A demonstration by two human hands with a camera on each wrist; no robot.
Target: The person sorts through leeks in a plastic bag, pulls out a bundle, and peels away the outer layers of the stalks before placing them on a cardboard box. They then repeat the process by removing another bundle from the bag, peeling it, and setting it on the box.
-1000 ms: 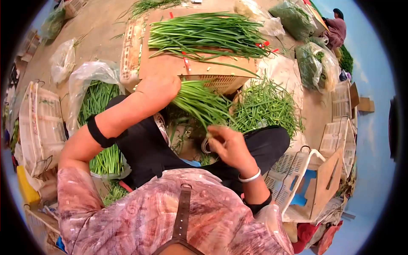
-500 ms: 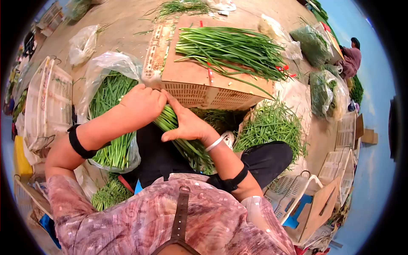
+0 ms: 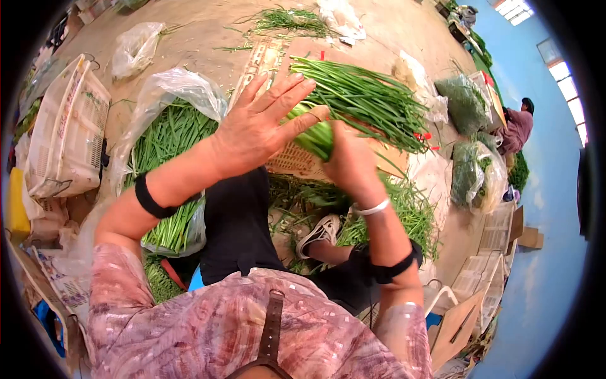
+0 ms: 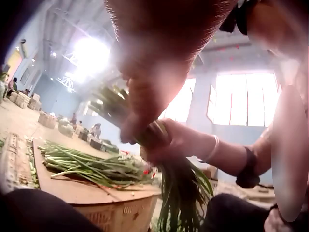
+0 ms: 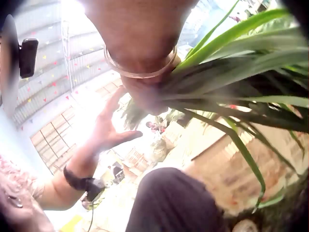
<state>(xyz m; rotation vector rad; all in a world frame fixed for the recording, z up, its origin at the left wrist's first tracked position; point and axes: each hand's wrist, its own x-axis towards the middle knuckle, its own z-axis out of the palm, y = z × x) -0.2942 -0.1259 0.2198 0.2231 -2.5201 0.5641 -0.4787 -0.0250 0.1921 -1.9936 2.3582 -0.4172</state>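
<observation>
Green stalk bunch upright, axis 12–6; right hand grips middle; left hand at 9 o'clock, fingers spread, thumb on top.

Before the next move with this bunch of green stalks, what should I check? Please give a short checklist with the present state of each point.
1. Right hand grips the bunch: ok, its fingers are curled round it.
2. Left hand free: ok, its fingers are spread and only its thumb touches the bunch's end.
3. Stalk ends level: cannot tell, the thumb covers them.
4. Bunch tied: cannot tell, no band shows.
5. Bare room on the board: ok, its near part is bare, in front of the loose stalks.
</observation>
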